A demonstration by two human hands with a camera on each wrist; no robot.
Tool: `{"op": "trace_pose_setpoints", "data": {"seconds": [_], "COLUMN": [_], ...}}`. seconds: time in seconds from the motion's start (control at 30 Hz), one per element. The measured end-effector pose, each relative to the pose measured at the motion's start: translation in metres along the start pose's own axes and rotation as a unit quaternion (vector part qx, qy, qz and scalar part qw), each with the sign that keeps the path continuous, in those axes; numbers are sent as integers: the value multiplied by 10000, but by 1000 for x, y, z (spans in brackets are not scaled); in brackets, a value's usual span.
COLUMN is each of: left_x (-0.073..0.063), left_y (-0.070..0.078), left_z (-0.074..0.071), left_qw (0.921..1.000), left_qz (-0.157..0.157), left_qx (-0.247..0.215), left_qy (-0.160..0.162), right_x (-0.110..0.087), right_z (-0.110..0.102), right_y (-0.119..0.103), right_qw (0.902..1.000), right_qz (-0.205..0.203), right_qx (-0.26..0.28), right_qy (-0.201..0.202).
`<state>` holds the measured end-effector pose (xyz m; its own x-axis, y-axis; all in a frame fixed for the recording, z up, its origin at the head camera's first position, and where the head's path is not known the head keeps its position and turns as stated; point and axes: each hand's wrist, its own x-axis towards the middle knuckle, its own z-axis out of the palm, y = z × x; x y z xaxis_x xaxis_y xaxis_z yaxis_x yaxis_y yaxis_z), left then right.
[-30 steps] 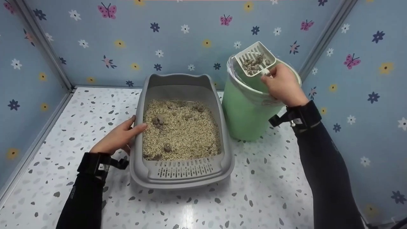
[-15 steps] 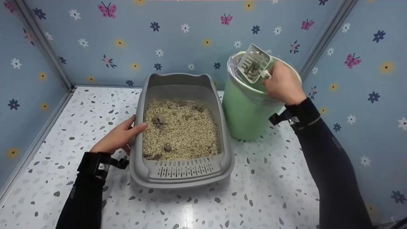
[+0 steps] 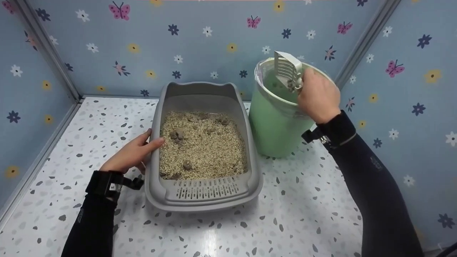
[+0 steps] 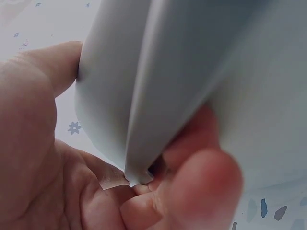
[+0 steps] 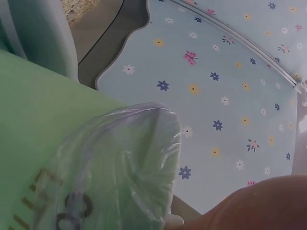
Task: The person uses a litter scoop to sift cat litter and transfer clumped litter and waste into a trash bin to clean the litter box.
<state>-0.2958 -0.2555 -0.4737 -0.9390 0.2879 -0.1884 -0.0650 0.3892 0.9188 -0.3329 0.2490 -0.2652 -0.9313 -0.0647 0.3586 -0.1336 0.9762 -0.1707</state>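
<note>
Note the slatted pale plastic scoop [image 3: 287, 64], tipped steeper over the smooth, round green bin [image 3: 278, 121] than half a second ago, with fewer lumpy brown clumps [image 3: 291, 85] visible inside; judge as unloading under way. Find its handle [image 3: 299, 82] gripped in the right hand [image 3: 319, 94], the rim of the grey tray [image 3: 203, 205] pinched in the left hand [image 3: 130, 153]. Observe crinkled translucent liner [image 5: 124, 167], granular beige litter [image 3: 210, 153].

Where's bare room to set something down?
Free on white speckled surface: in front of the grey plastic litter tray; left, between left hand and blue flowered wall; right, in front of the round green bin. Crowded: between tray and bin.
</note>
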Motion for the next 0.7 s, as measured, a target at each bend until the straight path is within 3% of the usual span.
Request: {"op": "trace_pose_setpoints", "data": {"seconds": [0.2,0.37,0.53,0.7], "left_x": [-1,-1,1,1], "left_y": [-2,-4,-5,-2], "left_z": [-1,0,-1,0], "left_qw": [10000,10000,10000,10000], "left_qz": [-32,-85,-47,-35], "left_qx": [-85,-31,16,-35], "left_qy": [-31,-14,-18,-7], "right_x": [-4,-8,-17,-31], "right_z": [7,5,-6,-18], "right_y": [-2,-6,-14,-36], "right_qw": [9985,9989,9987,9943], "right_qz": [-302,-240,-117,-452], "right_qx": [-408,-298,256,904], "right_qy": [206,283,430,352]}}
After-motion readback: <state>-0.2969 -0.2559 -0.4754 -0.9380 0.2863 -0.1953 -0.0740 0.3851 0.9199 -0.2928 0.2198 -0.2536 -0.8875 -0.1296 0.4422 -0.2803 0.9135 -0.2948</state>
